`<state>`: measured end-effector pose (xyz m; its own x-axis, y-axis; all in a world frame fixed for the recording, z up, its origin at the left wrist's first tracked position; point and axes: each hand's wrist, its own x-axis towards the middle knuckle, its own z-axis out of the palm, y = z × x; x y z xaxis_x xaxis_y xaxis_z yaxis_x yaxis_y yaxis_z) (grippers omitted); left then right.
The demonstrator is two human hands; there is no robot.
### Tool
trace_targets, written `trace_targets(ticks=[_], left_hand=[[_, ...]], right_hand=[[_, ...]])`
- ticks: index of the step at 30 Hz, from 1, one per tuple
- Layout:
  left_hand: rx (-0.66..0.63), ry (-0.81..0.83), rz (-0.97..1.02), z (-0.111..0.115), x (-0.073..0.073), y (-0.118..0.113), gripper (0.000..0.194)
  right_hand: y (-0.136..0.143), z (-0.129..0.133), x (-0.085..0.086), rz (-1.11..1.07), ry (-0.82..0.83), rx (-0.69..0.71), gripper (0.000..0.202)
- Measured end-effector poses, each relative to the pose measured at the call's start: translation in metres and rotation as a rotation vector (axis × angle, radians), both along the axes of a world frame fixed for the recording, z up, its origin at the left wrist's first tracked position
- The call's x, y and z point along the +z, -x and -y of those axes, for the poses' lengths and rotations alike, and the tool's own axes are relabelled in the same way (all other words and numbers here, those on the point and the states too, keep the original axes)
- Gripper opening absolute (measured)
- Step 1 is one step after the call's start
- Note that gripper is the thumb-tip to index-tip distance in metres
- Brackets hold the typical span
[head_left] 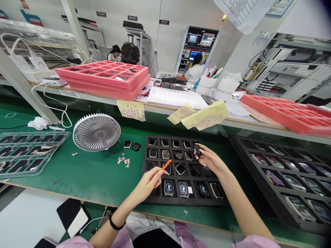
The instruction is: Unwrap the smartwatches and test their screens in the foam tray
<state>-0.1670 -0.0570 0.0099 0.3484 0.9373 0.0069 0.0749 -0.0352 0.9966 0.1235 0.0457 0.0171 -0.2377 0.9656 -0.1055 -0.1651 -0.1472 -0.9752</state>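
Note:
A thin orange stick-like tool is pinched in my left hand, its tip over the black foam tray. At the tray's far right corner, my right hand has its fingers closed round a dark watch body. Square smartwatches sit in the tray's compartments; a watch with a lit dial is in the near row. A watch without a visible screen, showing its inner parts, lies farther back. Left of the tray, a light-rimmed watch and a dark round-edged piece rest on the green mat.
A white fan stands left of small scraps. Clear plastic trays lie at far left. Another black foam tray is at right. Pink foam trays sit on the shelf, from which yellow sticker sheets hang. Several people work beyond.

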Motion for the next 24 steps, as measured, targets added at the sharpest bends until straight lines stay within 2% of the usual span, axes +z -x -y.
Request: trace_targets(ticks=[3,7,9,18,24], left_hand=[[-0.057,0.058,0.067,-0.002,0.006,-0.017,0.039],[-0.073,0.124,0.086,-0.002,0.008,-0.027,0.040],[-0.079,0.149,0.098,-0.001,0.007,-0.027,0.041],[-0.072,0.152,0.112,-0.002,0.008,-0.028,0.040],[-0.071,0.161,0.108,-0.003,0.008,-0.025,0.042]], right_hand=[[0.037,0.022,0.009,-0.202,0.093,0.097,0.044],[0.076,0.042,0.011,-0.289,0.105,0.122,0.023],[0.087,0.045,0.012,-0.305,0.090,0.120,0.020],[0.097,0.051,0.023,-0.210,0.031,0.152,0.022],[0.097,0.053,0.022,-0.102,-0.070,0.099,0.024]])
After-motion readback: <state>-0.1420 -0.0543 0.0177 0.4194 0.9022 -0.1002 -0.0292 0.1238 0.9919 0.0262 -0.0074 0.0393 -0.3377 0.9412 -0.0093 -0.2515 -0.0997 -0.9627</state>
